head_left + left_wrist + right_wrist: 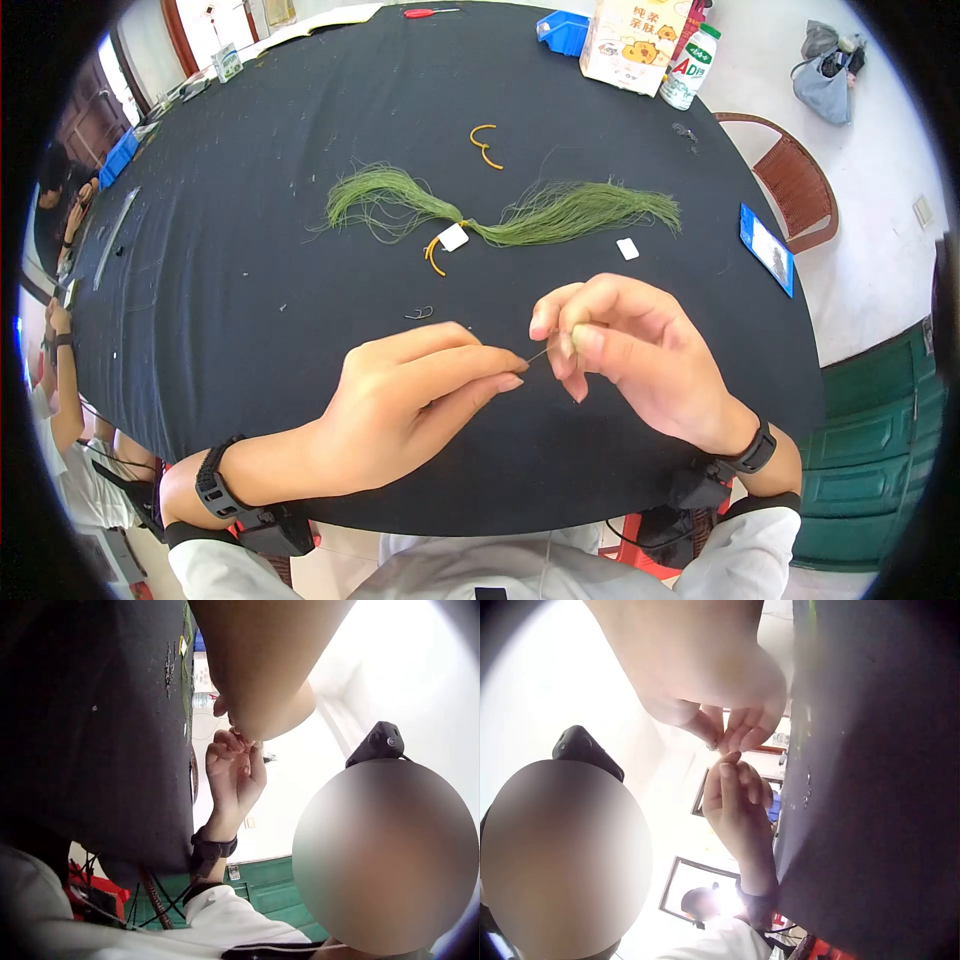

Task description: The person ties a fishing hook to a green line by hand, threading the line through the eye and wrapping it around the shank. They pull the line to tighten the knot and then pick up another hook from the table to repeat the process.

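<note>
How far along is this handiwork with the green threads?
Looks done: the green bundle is gathered near its middle. In hand: a thin, thread-like piece stretches between the pinching fingertips of the left hand and right hand; its details are too small to tell. Perhaps left: the small metal pieces lie loose nearby, unused for now. How much work remains, I cannot tell.
</note>
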`<state>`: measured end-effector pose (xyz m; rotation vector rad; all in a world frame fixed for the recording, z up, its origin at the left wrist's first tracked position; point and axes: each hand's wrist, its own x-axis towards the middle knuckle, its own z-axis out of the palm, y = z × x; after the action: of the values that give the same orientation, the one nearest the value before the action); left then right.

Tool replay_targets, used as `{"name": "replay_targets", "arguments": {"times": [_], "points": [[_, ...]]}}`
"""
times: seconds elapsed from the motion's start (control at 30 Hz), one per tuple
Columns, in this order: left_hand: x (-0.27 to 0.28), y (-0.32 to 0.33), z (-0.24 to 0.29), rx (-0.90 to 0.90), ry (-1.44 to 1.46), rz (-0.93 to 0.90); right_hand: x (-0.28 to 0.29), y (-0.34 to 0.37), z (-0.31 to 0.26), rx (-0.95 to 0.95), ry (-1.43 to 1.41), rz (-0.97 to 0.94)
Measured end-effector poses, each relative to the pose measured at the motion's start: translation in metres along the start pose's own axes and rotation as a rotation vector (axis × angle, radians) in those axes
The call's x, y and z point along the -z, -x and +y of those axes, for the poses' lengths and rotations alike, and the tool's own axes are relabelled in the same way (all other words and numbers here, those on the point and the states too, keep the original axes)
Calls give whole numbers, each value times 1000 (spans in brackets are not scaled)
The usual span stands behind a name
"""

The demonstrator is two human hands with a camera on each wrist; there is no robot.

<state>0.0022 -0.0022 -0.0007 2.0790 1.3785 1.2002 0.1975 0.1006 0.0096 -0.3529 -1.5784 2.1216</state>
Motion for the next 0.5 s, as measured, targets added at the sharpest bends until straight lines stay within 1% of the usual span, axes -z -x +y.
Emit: {"name": "replay_targets", "arguments": {"times": [0.1,0.2,0.33,0.5], "points": [[-1,-1,-1,79,87,-86,5,-1,-6,-51,-193,13],[-2,-1,2,180,168,-125,20,-5,-8,41,-250,-21],[-1,-1,2,298,227,-158,43,-12,-13,151,-244,119],[-2,-2,6,477,477,-98,49,-15,-14,183,-216,128]]}}
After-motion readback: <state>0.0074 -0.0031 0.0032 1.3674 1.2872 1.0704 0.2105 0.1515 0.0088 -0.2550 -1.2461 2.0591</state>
